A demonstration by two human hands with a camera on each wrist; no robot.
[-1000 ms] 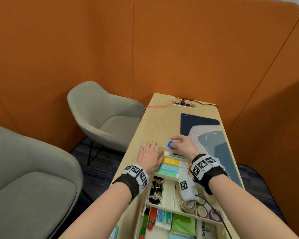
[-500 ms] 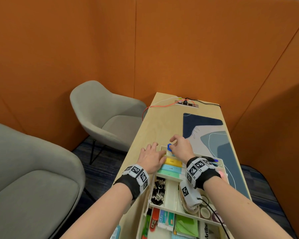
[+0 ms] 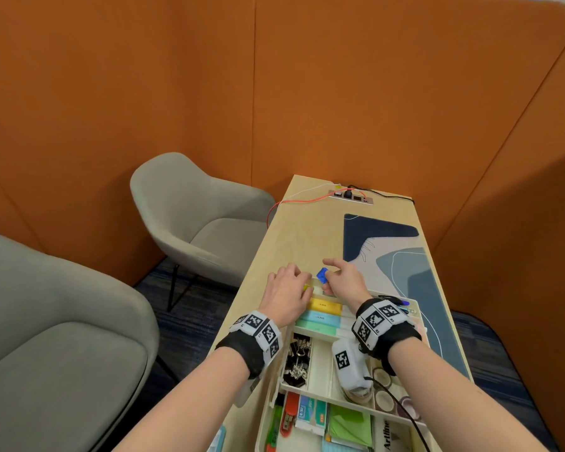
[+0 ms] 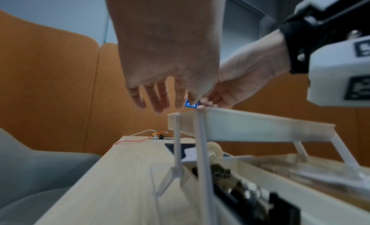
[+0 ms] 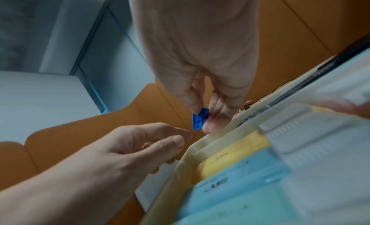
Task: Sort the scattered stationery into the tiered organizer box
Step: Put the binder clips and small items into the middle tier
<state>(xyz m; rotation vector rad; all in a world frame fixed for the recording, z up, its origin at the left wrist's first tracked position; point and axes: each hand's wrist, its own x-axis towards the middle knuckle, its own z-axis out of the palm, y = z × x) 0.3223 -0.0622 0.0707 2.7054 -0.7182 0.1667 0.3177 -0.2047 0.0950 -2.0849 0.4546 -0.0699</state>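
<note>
The cream tiered organizer box (image 3: pixel 310 329) stands at the near end of the wooden table (image 3: pixel 300 236). Its raised top tier (image 4: pixel 240 125) holds yellow (image 3: pixel 325 304), light blue and green flat packs. My right hand (image 3: pixel 328 277) pinches a small blue plastic piece (image 3: pixel 322 275) between thumb and fingers, just above the tier's far left corner; the piece (image 5: pixel 200 119) is upright in the right wrist view. My left hand (image 3: pixel 299 280) rests at the same corner with loose fingers (image 4: pixel 159 101) and holds nothing. The blue piece (image 4: pixel 190 104) peeks out past its thumb.
Lower tiers carry black binder clips (image 3: pixel 299 357), tape rolls (image 3: pixel 385 398), a red stapler (image 3: pixel 289 415) and green notes (image 3: pixel 349 425). A patterned desk mat (image 3: pixel 402 256) lies right of the hands. A socket strip with cables (image 3: pixel 351 195) sits at the far end. Grey chairs (image 3: pixel 193 220) flank the table's left edge.
Hardly anything differs. Both hands stay at the top tier's far left corner, and the right hand still pinches the blue piece. The head view has shifted slightly.
</note>
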